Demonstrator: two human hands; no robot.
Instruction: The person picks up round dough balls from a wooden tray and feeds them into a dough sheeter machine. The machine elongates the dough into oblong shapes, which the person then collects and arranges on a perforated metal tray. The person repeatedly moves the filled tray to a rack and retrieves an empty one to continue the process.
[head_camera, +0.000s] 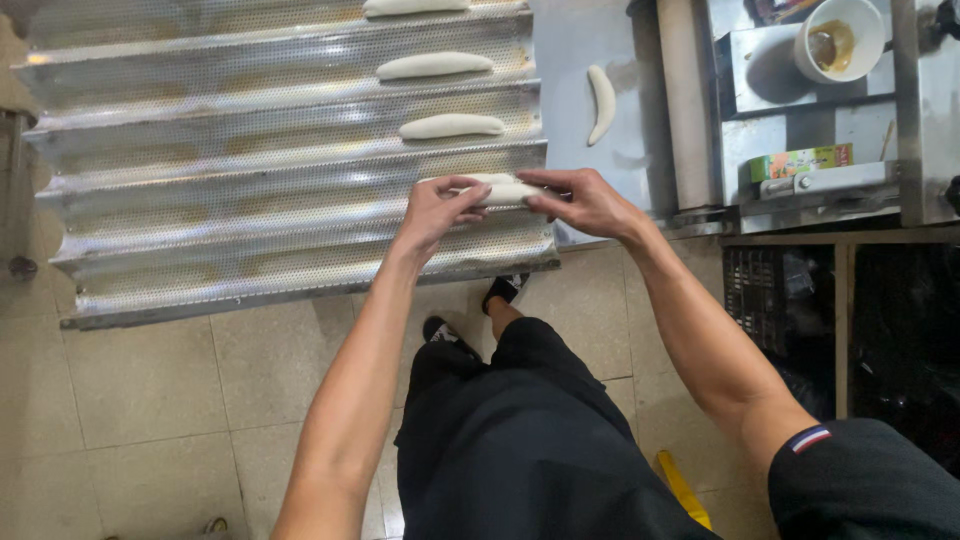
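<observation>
- Here, the perforated baguette tray (250, 200) is lying before you, its channels running crosswise.
- You are pinching one dough stick (497, 188) between both hands, left hand (435, 212) and right hand (585, 203) each closed on an end, over a near channel.
- Three more dough sticks (452, 126) are resting in farther channels.

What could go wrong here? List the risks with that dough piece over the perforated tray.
1. Both hands, left hand and right hand, pinch the soft dough piece at its ends; it may stretch or sag out of shape.
2. It sits near the right edge of the perforated baguette tray, so an end could overhang the channel.
3. The tray's front edge juts out over the floor; a knock from the legs could possibly shift it.
</observation>
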